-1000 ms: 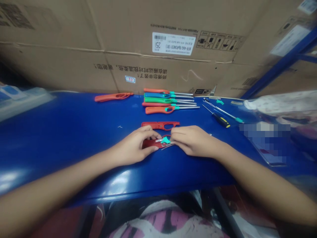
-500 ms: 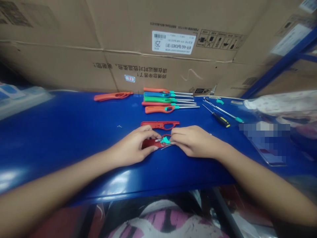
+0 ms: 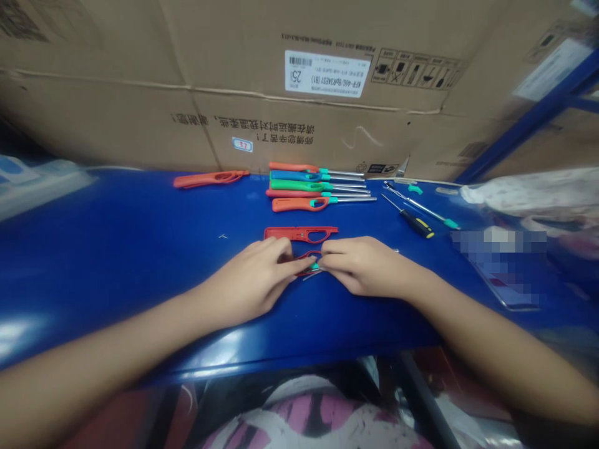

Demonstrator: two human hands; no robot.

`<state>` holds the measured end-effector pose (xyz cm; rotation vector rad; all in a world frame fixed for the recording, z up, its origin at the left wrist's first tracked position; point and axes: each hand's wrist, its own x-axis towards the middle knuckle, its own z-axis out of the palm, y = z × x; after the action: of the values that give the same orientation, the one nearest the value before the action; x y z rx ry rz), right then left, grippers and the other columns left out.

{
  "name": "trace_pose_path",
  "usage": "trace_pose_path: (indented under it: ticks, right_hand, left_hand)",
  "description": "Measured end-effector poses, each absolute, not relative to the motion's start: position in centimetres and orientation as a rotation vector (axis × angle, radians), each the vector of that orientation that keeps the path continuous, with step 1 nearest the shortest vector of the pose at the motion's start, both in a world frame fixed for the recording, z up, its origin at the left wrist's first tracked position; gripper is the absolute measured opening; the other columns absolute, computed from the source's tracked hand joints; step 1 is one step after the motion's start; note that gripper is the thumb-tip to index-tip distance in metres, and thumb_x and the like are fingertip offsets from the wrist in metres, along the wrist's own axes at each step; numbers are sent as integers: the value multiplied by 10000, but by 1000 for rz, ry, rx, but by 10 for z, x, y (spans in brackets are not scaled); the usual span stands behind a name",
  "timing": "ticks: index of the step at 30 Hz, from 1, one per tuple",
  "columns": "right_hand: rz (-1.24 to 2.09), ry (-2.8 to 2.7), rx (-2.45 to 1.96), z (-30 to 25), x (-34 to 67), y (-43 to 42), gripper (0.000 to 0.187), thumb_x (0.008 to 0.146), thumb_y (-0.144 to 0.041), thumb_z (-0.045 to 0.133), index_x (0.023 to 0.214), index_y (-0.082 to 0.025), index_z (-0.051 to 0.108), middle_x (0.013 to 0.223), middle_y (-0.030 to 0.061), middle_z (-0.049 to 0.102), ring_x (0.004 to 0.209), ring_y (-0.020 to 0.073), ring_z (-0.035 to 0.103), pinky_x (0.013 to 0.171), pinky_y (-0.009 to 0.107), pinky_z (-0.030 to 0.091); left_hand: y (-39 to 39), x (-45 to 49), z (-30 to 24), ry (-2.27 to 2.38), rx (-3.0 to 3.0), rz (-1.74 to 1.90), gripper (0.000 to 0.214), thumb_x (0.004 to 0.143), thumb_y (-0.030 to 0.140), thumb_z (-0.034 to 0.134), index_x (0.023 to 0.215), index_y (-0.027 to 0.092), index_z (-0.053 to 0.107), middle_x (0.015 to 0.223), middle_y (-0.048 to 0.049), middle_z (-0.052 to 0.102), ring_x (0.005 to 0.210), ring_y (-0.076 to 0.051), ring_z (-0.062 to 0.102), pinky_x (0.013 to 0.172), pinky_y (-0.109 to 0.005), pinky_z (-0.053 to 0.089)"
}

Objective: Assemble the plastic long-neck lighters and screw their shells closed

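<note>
A red lighter casing half (image 3: 303, 272) lies low over the blue table between my hands, mostly hidden by fingers. My left hand (image 3: 253, 274) covers its handle end, fingers curled, one finger stretched out onto the teal trigger piece (image 3: 315, 266). With fingertips pinched together, my right hand (image 3: 362, 265) grips the casing's right end. A thin metal rod (image 3: 311, 275) sticks out along the near side. Just beyond my hands rests another red casing half (image 3: 285, 234), its inner side up.
Several lighters (image 3: 299, 204) lie in a stack at the back. An orange casing piece (image 3: 206, 179) is left of them. To the right are a screwdriver (image 3: 416, 224), a metal lighter tube (image 3: 430, 212) and a phone (image 3: 510, 287). A cardboard box (image 3: 243, 56) stands behind the table.
My left hand has shifted right over the casing, and a finger now reaches onto the teal trigger piece. My right hand stays at the right end. The view has tilted slightly.
</note>
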<state>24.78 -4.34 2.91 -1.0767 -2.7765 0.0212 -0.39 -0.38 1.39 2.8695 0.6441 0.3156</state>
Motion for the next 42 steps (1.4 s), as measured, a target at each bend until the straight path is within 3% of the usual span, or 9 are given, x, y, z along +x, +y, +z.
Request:
trace_pose_path:
  ticks: [3, 8, 15, 21, 27, 34, 42]
  right_hand:
    - [206, -2687, -1113, 28, 250, -41, 234, 985, -178, 497, 914, -152, 719, 901, 61, 660, 784, 168, 617, 687, 282, 451]
    - [397, -2598, -1119, 36, 257, -40, 175, 973, -208, 539, 1062, -157, 681, 1021, 81, 662, 884, 178, 626, 779, 288, 485]
    - [428, -2685, -1153, 43, 258, -42, 45, 922, -196, 609, 963, -187, 626, 995, 42, 637, 838, 157, 595, 715, 268, 461]
    - [416, -2740, -1142, 40, 250, -43, 136, 978, -229, 576, 1093, -217, 647, 1138, 56, 645, 935, 162, 631, 779, 278, 484]
    - [443, -2712, -1136, 38, 251, -41, 109, 975, -202, 569, 1046, -194, 651, 1056, 53, 651, 912, 163, 631, 786, 277, 491]
    - [452, -2663, -1083, 32, 252, -39, 97, 984, -190, 537, 1002, -184, 632, 1029, 61, 667, 879, 162, 619, 752, 268, 466]
    - [622, -2521, -1139, 41, 265, -35, 50, 955, -185, 576, 939, -179, 624, 932, 38, 654, 777, 135, 568, 700, 245, 433]
  left_hand:
    - [-5, -3, 16, 634, 3006, 191, 465, 1022, 187, 418, 1469, 276, 508, 1056, -102, 558, 937, -247, 543, 771, -380, 480]
    - [-7, -3, 19, 637, 3123, 100, 503, 1001, 159, 435, 1492, 256, 478, 1068, -112, 567, 949, -266, 556, 757, -384, 475]
    - [-10, -4, 17, 629, 3169, 140, 506, 986, 129, 444, 1479, 234, 491, 1102, -131, 576, 974, -279, 564, 777, -386, 484]
    - [-10, -3, 17, 636, 3162, 165, 497, 970, 117, 456, 1450, 222, 522, 1043, -125, 581, 917, -273, 564, 750, -378, 487]
    - [-10, -4, 19, 649, 3149, 166, 492, 980, 130, 462, 1457, 241, 513, 1064, -120, 594, 937, -269, 576, 750, -368, 497]
    - [-9, -4, 16, 621, 3143, 196, 474, 989, 144, 461, 1453, 224, 515, 1283, -134, 595, 1105, -300, 564, 868, -420, 525]
    - [-8, -6, 15, 616, 3064, 228, 465, 978, 128, 474, 1427, 227, 545, 1318, -132, 603, 1145, -299, 575, 921, -449, 536]
